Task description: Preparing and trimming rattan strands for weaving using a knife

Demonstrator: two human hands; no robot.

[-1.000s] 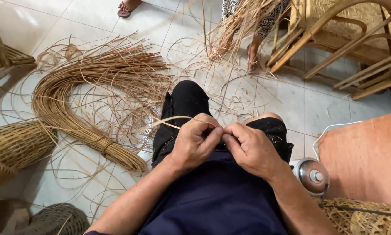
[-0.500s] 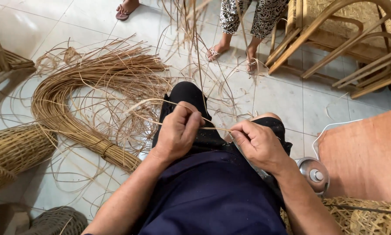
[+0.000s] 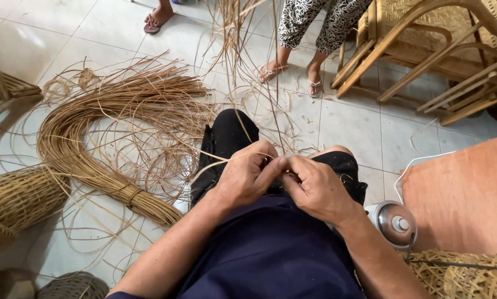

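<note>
Left hand (image 3: 247, 176) and right hand (image 3: 314, 185) meet at frame centre over the lap, both pinching one thin rattan strand (image 3: 218, 161), likely for control. A bent cane bundle (image 3: 88, 160) lies left, within reach.

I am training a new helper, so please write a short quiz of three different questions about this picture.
1. True or false: both hands meet over the lap on one thin rattan strand.
2. Where is the big curved rattan bundle? A) on the chair B) on the tiled floor, on the person's left side C) on the lap
3. What stands behind the rattan strands at the top?

Key:
1. True: left hand and right hand pinch the strand.
2. B: bundle.
3. Another person's legs.
</note>
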